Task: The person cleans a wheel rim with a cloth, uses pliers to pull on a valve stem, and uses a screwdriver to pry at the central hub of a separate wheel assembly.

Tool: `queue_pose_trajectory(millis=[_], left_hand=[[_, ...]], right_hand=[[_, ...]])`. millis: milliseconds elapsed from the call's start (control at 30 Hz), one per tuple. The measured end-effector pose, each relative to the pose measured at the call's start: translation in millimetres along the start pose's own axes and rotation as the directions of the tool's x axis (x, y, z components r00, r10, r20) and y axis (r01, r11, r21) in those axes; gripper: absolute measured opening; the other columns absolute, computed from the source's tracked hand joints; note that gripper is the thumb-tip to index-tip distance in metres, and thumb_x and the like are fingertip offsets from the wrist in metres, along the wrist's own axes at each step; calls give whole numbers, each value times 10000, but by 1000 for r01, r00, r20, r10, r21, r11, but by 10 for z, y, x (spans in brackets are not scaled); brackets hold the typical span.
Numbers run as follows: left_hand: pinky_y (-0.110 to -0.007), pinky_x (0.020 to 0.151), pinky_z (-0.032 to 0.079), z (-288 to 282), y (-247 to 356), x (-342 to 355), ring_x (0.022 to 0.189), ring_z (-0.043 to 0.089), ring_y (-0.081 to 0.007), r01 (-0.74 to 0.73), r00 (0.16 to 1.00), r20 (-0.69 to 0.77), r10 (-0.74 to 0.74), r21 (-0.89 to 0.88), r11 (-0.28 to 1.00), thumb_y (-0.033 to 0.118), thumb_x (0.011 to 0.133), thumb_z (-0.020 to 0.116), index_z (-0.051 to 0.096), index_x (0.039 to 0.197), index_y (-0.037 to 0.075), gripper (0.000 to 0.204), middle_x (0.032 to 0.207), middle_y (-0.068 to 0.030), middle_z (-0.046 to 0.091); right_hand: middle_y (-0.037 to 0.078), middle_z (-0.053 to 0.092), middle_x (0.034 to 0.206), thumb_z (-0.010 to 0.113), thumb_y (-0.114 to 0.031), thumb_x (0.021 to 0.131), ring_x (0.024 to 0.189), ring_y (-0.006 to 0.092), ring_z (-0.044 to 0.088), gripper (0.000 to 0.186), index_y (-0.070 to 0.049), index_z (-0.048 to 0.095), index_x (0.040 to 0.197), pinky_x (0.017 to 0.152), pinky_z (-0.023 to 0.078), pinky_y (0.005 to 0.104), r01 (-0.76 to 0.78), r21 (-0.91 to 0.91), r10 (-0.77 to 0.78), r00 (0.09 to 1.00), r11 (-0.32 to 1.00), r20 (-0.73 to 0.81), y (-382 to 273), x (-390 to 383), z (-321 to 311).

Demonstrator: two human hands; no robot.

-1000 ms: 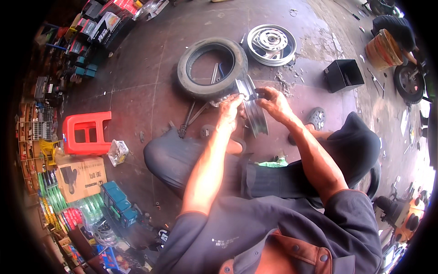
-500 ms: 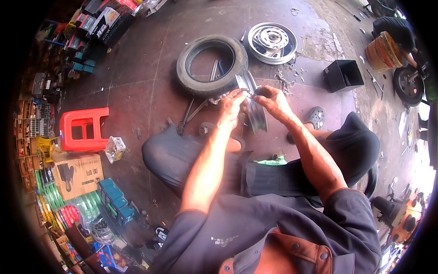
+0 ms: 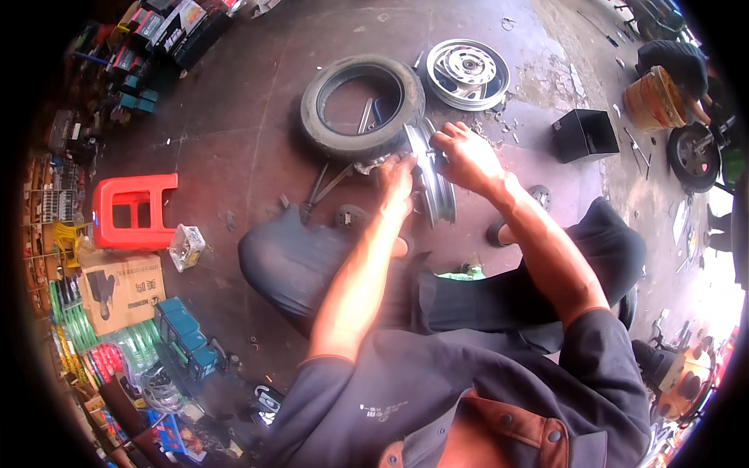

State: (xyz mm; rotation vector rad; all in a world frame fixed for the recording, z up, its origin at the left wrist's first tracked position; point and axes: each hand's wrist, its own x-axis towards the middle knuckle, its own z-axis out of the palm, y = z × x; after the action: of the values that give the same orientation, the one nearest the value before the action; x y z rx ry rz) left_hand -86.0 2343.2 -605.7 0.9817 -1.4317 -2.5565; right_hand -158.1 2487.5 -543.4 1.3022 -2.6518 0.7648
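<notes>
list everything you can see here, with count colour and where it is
wheel rim: 1, silver, standing on edge on the floor between both hands
tyre: 1, black, flat on the floor just beyond the hands
second wheel rim: 1, silver, flat on the floor right of the tyre
box: 1, black, open, on the floor at right
stool: 1, red plastic, at left
carton: 1, brown cardboard, below the stool
bucket: 1, orange, far right, beside a crouching person
floor: dark concrete, stained
left hand: 1, on the rim's left side
right hand: 1, gripping the rim's upper right edge
</notes>
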Motion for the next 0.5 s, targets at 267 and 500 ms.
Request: queue_pose_trajectory(millis=[267, 500], left_hand=[[-271, 352, 414, -88, -21, 27, 469, 524, -119, 80, 996, 23, -83, 89, 993, 93, 817, 658, 635, 877, 33, 88, 686, -21, 588], [-289, 406, 469, -157, -116, 150, 551, 579, -126, 19, 999, 33, -23, 136, 991, 103, 818, 664, 652, 938, 19, 147, 739, -31, 608]], right_hand=[[96, 558, 919, 620, -79, 684, 933, 270, 557, 189, -64, 626, 872, 793, 512, 380, 370, -159, -306, 896, 915, 323, 111, 243, -32], [81, 537, 904, 640, -78, 695, 922, 265, 552, 190, -75, 617, 884, 755, 512, 380, 446, -90, -390, 849, 890, 356, 138, 176, -37]])
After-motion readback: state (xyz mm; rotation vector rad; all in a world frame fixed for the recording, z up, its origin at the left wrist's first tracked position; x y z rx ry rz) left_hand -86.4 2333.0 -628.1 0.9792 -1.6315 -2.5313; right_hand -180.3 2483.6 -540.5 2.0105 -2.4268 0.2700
